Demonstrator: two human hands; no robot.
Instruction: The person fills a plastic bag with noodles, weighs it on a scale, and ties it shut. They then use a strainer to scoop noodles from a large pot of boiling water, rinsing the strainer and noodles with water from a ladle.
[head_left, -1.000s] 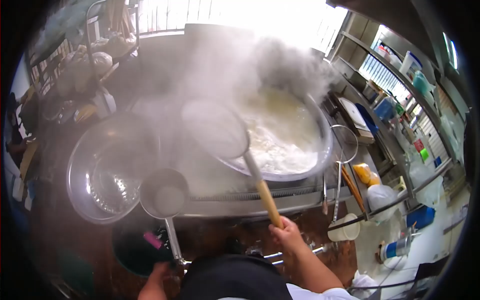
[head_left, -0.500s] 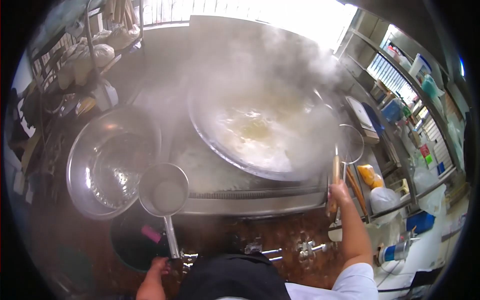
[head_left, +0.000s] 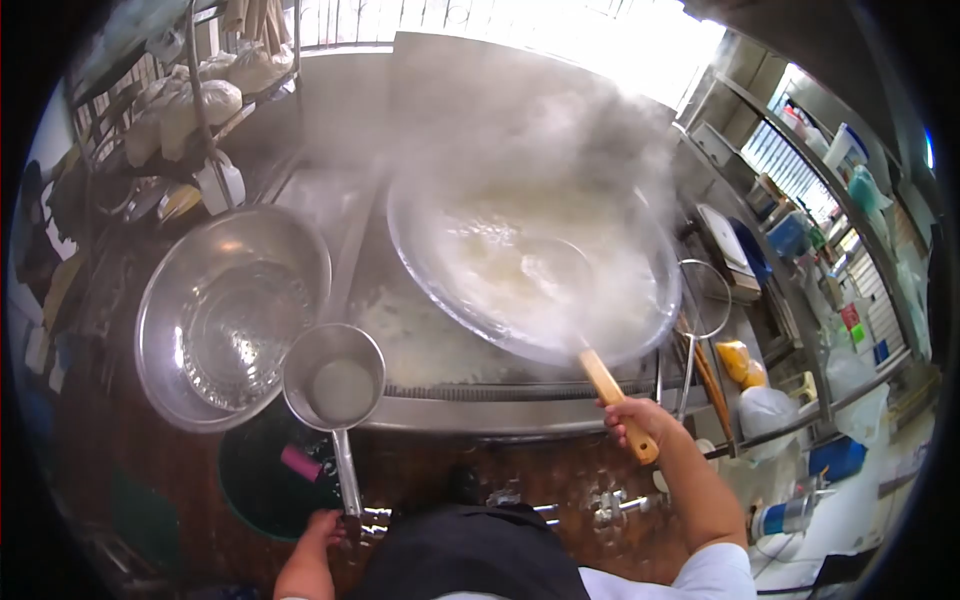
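Right hand: I see my right hand (head_left: 632,418) clenched round the wooden handle (head_left: 617,402) of a skimmer, gripping its near half with the butt end poking out below the fist.
Skimmer: from the grip the handle runs up and to the left, over the near rim of the wok (head_left: 640,345); its round mesh head (head_left: 540,270) sits inside the wok, far and left of the hand, in the pale boiling liquid. Steam blurs it.
Left hand: my left hand (head_left: 322,527) is low at the near edge, closed on the end of the ladle handle (head_left: 347,478).
Ladle: its steel cup (head_left: 334,375) lies far of that hand, upright, with cloudy liquid inside, resting at the near edge of the steel counter (head_left: 500,412), between the big bowl and the wok.
Big bowl: a wide steel bowl (head_left: 160,300) stands just left of the ladle cup, with a perforated strainer (head_left: 232,335) inside.
Bucket: a dark green bucket (head_left: 250,480) sits below the ladle cup, near and left.
Right side: a second wire skimmer (head_left: 706,298) hangs just right of the wok.
Shelves: racks at far right hold tubs and boxes.
Writing: I can read no brand or label anywhere; the far-right packages are too small and blurred.
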